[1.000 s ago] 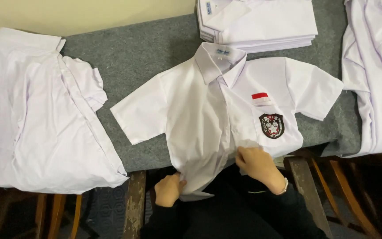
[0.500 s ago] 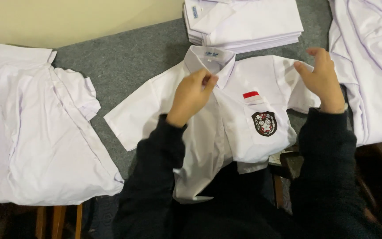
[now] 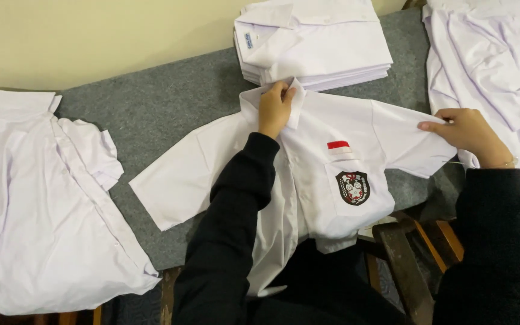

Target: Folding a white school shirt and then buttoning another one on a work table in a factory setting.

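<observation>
The left hand (image 3: 276, 108) has its fingers (image 3: 283, 93) curled and pinched on the collar (image 3: 296, 102) of a white short-sleeved shirt (image 3: 308, 174), gripping it at the neck, which seems to keep the top of the garment anchored. The right hand (image 3: 467, 133) pinches the edge of the shirt's sleeve (image 3: 404, 141) between thumb and forefinger, the other fingers folded under, drawing the cloth out sideways so that it lies taut and flat. The shirt rests face up on a grey felt-covered table (image 3: 170, 108), its hem hanging over the near edge toward the person's dark sleeves. On its chest pocket (image 3: 356, 192) sits a shield-shaped black badge (image 3: 352, 188) with a red border and white figure, and just above the pocket a small red-and-white rectangular patch (image 3: 339, 146). Just beyond the collar lies a neat stack of folded white shirts (image 3: 314, 39), the top one showing a small pale blue neck label (image 3: 247, 41). An unfolded white shirt (image 3: 43, 204) lies spread at far left, and more white cloth (image 3: 495, 66) at far right.
</observation>
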